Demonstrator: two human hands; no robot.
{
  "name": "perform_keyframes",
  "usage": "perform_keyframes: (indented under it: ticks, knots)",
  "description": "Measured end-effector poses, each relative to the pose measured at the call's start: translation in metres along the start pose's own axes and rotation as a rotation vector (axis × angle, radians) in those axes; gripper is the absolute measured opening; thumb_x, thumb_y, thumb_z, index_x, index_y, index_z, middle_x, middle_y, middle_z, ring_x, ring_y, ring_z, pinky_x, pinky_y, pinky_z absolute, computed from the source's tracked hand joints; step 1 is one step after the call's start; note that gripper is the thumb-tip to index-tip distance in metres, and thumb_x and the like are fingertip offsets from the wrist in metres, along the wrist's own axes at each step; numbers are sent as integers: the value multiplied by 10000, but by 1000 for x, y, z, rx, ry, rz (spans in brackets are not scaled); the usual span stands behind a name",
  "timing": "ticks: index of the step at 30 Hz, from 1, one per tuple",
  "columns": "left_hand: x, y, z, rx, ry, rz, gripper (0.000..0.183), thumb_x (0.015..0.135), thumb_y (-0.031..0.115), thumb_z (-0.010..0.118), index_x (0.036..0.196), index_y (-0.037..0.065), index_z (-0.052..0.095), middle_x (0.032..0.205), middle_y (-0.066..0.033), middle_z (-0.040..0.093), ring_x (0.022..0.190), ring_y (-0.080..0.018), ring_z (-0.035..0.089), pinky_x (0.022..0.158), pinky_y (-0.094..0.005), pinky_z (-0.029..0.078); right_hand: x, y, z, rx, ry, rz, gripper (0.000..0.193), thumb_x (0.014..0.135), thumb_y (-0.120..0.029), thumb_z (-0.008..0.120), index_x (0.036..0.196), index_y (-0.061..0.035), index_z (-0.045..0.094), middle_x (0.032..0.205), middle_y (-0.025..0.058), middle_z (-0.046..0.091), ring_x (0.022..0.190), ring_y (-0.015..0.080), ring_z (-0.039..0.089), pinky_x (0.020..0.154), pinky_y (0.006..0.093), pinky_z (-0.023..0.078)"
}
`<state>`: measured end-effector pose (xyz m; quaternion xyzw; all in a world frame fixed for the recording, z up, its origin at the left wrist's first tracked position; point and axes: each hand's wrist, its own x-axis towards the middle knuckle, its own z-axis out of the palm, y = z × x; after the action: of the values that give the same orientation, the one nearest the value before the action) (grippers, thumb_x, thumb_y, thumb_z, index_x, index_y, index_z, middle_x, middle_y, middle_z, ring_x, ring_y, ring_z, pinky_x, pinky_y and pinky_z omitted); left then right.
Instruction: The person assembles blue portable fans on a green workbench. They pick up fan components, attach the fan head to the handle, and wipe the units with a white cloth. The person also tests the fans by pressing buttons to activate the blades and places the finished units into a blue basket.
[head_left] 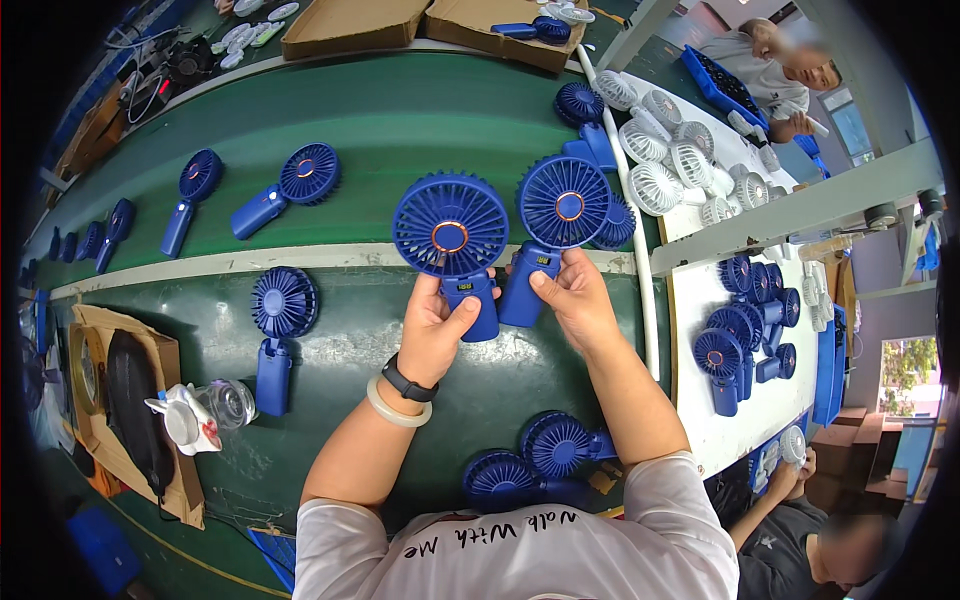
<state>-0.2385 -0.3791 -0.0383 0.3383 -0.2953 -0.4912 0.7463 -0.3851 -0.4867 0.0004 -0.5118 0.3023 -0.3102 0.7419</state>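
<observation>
In my left hand [436,328] is a blue handheld fan [450,225], held upright by its handle with the thumb across the front. My right hand [580,300] grips a second blue handheld fan [565,203] the same way, beside the first. Small displays show on both handles. Left of my hands lies another blue fan [284,302] on the green table. Two more blue fans [556,445] rest close to my body, partly hidden by my arm and shirt. Behind the right-hand fan, several blue fans [579,104] sit at the belt's right end.
Several blue fans [310,173] lie along the green belt [400,110]. White fans [690,160] and a blue group [735,330] cover the white table at right. A cardboard box [185,480], a clear jar [232,403] stand at left. Two people [775,570] work at right.
</observation>
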Motion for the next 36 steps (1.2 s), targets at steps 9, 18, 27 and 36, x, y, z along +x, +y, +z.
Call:
perform_keyframes:
  ticks: [9,18,27,36]
  knots:
    - [0,0,-1,-30,19,-12,488,895,153,593,1311,39,363,1201,-127,540,1084,-224,561,929,-382,460,3,7,1,-78,-19,-41,450,823,23,621,1222,-20,417,1121,106,581,1017,192,594,910,334,469]
    - [-1,1,-10,-292,-20,-216,465,945,271,522,1341,98,352,1186,-91,543,1045,-198,574,870,-330,488,8,1,-6,-904,-132,-353,395,843,-136,608,1220,-38,544,1199,136,524,1162,267,464,966,360,373]
    - [7,-13,-12,-33,23,-39,555,861,248,636,1262,25,325,1104,-122,531,1018,-178,534,879,-337,460,88,-6,-132,-1769,224,-236,665,782,-269,682,1339,-29,408,1253,295,457,1151,434,455,993,447,357]
    - [14,-14,-16,-194,-24,-49,745,783,292,719,1335,101,256,1181,-116,485,1084,-198,496,938,-364,415,76,-2,-53,-1473,-168,-385,596,839,-130,627,1370,-44,371,1374,165,397,1255,343,381,1063,403,274]
